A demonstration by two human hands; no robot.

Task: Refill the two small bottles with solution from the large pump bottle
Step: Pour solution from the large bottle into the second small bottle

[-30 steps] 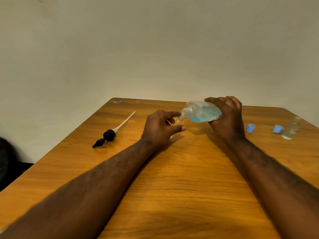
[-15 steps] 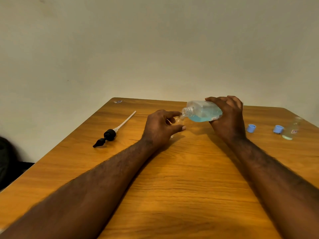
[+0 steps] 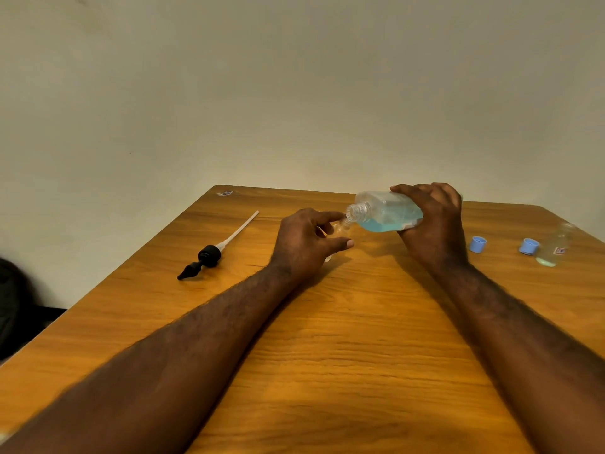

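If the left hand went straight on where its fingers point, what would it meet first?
The left hand, holding a small clear bottle, would likely meet the open neck of the clear plastic bottle of blue liquid in the right hand.

Gripped a big bottle (image 3: 386, 213) in the right hand (image 3: 435, 224), tipped on its side above the table (image 3: 327, 355), open mouth pointing left, blue liquid pooled low inside. Pinched a small bottle (image 3: 342, 228) in the left hand (image 3: 301, 244), its top right at the big bottle's mouth. Saw a black pump (image 3: 209, 255) with a long white straw lying flat, well off to the left. Saw one blue cap (image 3: 477, 244) near the right hand, a second blue cap (image 3: 528, 246) farther right, and another little bottle (image 3: 555, 249) standing just beside it.
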